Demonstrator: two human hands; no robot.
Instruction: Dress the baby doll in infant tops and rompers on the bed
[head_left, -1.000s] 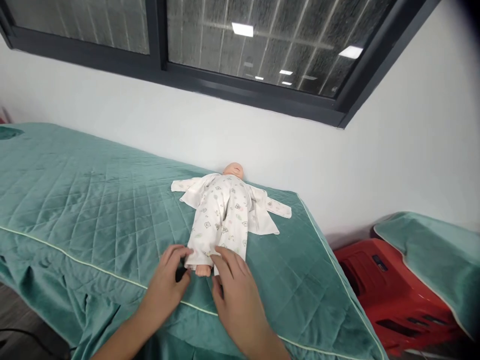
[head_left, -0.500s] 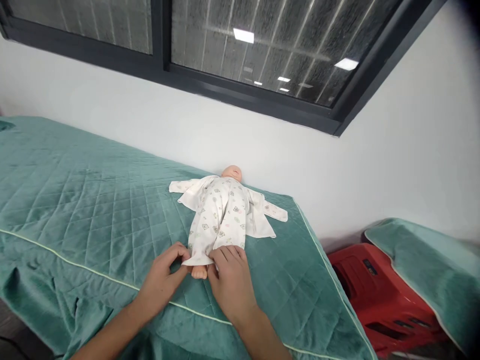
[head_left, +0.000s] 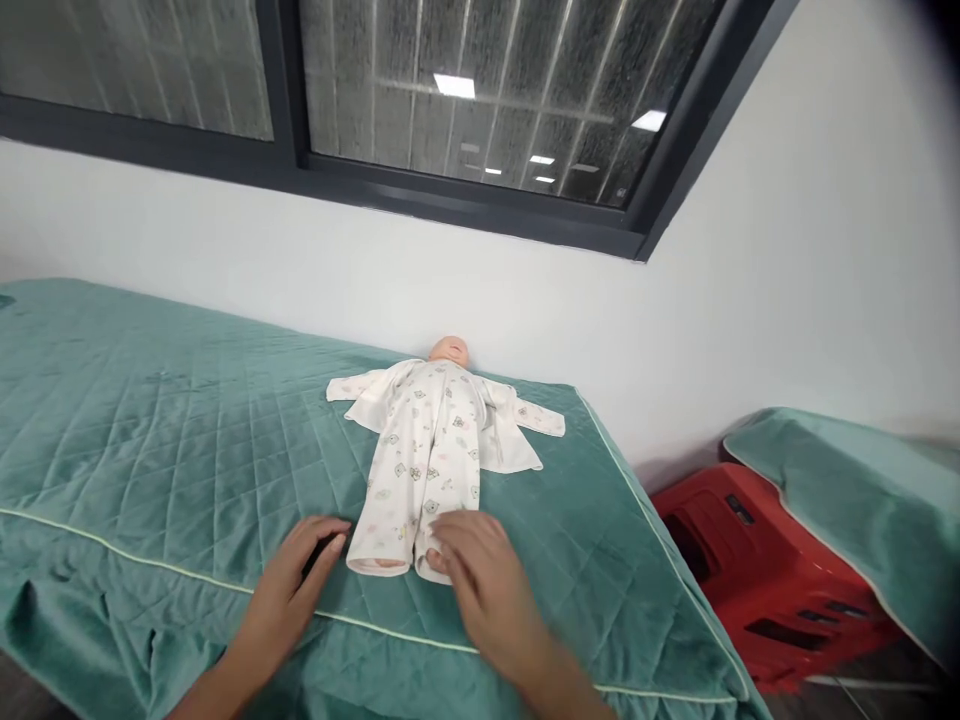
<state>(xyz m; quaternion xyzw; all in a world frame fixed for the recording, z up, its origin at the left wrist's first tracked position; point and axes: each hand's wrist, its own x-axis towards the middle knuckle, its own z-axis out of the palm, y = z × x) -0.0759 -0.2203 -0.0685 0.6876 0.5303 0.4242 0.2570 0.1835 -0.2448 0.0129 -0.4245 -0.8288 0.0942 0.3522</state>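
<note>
A baby doll (head_left: 449, 350) lies on its back on the green quilted cover, its head by the wall. White printed pants (head_left: 424, 450) lie over its body and legs, both cuffs spread side by side at the near end. A white printed top (head_left: 516, 445) is spread open beneath, sleeves out to both sides. My left hand (head_left: 289, 585) is just left of the left cuff, apart from it, thumb and fingers parted. Slightly blurred, my right hand (head_left: 491, 590) is over the right cuff with its fingers loosely bent; whether it touches the cloth is unclear.
The green quilted cover (head_left: 202, 440) drapes over the near edge. A white wall (head_left: 360, 270) and a dark-framed window (head_left: 465, 205) rise behind. To the right stands a red plastic stool (head_left: 772, 580), partly under another green cloth (head_left: 832, 500).
Both hands have let go of the left cuff. It now lies flat and covers most of the foot that showed before. The left hand moved left, the right hand right to the other cuff.
</note>
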